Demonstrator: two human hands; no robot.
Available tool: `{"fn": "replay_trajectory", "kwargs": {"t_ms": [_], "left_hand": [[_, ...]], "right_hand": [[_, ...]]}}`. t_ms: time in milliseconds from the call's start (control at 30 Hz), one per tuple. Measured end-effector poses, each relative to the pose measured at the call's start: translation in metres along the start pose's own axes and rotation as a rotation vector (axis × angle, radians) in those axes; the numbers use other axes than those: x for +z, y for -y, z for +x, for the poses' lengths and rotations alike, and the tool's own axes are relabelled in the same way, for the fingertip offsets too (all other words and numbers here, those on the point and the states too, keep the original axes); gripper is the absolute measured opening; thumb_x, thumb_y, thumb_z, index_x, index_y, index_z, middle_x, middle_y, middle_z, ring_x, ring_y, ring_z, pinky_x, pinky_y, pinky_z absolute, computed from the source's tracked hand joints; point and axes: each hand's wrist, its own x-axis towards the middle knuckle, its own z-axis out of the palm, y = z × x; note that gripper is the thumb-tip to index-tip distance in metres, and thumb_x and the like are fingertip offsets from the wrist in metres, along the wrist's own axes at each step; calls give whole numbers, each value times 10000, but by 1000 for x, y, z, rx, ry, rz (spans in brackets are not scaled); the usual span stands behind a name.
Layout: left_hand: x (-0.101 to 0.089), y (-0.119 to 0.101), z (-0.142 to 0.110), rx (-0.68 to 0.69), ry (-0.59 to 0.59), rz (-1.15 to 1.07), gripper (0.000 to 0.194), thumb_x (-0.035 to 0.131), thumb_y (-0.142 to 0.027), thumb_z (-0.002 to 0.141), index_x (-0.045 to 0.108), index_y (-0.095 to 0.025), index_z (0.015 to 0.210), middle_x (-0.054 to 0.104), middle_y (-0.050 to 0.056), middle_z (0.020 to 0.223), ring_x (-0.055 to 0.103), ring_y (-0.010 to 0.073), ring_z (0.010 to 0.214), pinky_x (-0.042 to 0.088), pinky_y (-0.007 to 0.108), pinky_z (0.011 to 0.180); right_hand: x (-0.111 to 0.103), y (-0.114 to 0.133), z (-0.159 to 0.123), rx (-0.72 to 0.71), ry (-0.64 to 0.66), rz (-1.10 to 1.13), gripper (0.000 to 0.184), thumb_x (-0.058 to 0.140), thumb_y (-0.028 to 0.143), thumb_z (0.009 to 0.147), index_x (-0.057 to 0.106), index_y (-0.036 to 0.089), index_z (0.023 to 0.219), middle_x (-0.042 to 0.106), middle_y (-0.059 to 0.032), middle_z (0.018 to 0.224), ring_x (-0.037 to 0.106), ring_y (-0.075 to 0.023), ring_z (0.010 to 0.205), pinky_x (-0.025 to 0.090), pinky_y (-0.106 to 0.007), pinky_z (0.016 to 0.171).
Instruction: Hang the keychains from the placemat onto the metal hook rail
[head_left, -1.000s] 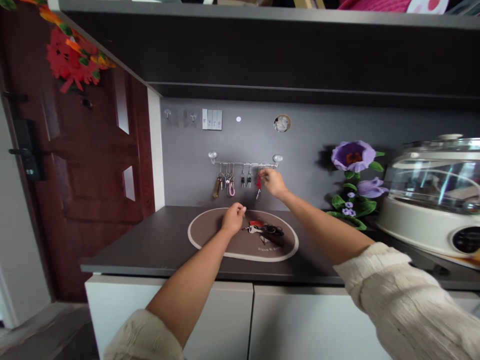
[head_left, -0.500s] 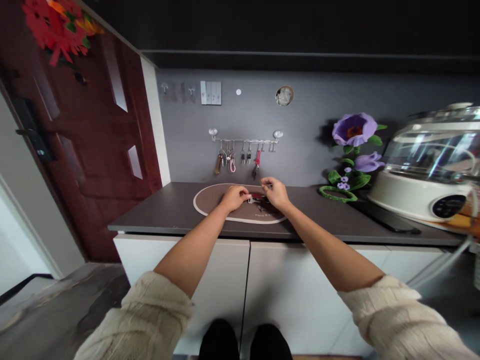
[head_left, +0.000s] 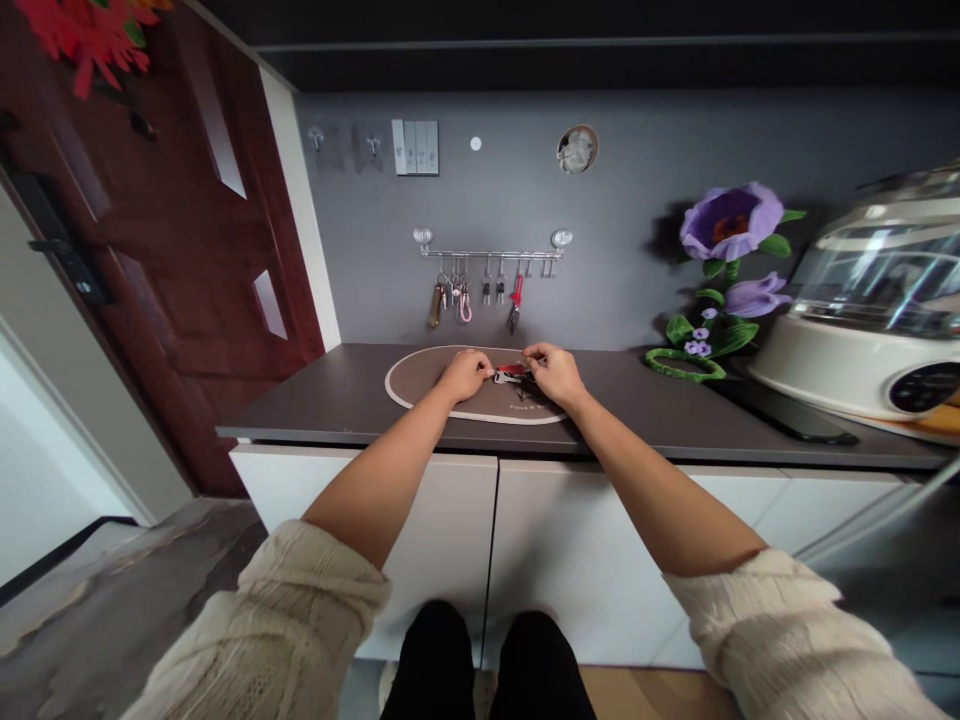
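A bunch of keys (head_left: 510, 376) with a red tag lies on the brown oval mat (head_left: 420, 385), between my two hands. My left hand (head_left: 466, 376) is closed, thumb and fingertips pinched at the bunch's left end. Over its right end, my right hand (head_left: 555, 375) has its fingers curled in on the keys and hides part of them. Behind, a clear hook rail (head_left: 491, 254) on the wall carries several sets of keys. A set with a red strap (head_left: 517, 291) hangs nearest my right hand, apart from it.
To the right are purple fabric flowers (head_left: 731, 225), a dark phone-like slab (head_left: 795, 412) and a white appliance with a clear dome (head_left: 832, 370). A dark red door (head_left: 180, 260) is at the left. White cabinet doors (head_left: 420, 530) lie below the counter.
My right hand has let go of the red-strapped keys, now hanging on the rail, and come down to the bunch on the mat. My left hand has reached its left end. The view has tilted down.
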Motion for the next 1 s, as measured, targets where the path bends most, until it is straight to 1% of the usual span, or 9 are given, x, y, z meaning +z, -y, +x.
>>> {"fn": "replay_trajectory", "kwargs": {"t_ms": [167, 333, 500, 633, 800, 1000], "left_hand": [[-4, -6, -1, -71, -28, -100, 101, 528, -206, 722, 605, -148, 693, 620, 41, 786, 519, 139, 756, 386, 255, 739], [-4, -6, 0, -147, -62, -289, 110, 519, -203, 723, 598, -131, 696, 612, 23, 711, 512, 115, 666, 389, 241, 686], [-2, -4, 2, -190, -100, -485, 137, 515, -230, 725, 591, -117, 707, 589, 9, 656, 487, 98, 617, 388, 239, 662], [-4, -8, 2, -251, -69, -648, 158, 527, -259, 723, 587, -114, 739, 578, 0, 648, 478, 84, 592, 392, 235, 635], [-6, -11, 1, -292, 4, -840, 185, 584, -296, 686, 586, -123, 748, 590, 6, 708, 502, 82, 645, 405, 234, 662], [-5, -10, 3, -298, 44, -1029, 157, 608, -249, 669, 573, -120, 752, 566, 1, 725, 499, 66, 656, 393, 222, 656]], "right_hand": [[2, -3, 1, -28, 1, 0, 206, 479, 176, 721, 639, 176, 852, 653, -44, 852, 575, -139, 806, 411, -264, 801], [2, -3, 1, -40, 13, -1, 212, 482, 177, 722, 641, 181, 863, 656, -39, 835, 580, -138, 791, 414, -259, 794], [2, -3, 1, -59, 24, 1, 210, 482, 186, 727, 641, 180, 864, 657, -39, 830, 581, -136, 780, 417, -253, 784], [2, -2, 0, -66, 31, 8, 211, 487, 185, 723, 638, 183, 871, 655, -36, 830, 579, -137, 784, 413, -256, 785], [-1, 4, -2, -91, 40, 55, 217, 497, 211, 726, 628, 186, 897, 650, -35, 849, 578, -136, 792, 414, -262, 790], [-6, 13, -4, -142, 102, 96, 195, 507, 255, 737, 628, 193, 877, 652, -27, 877, 577, -139, 820, 411, -260, 788]]}}
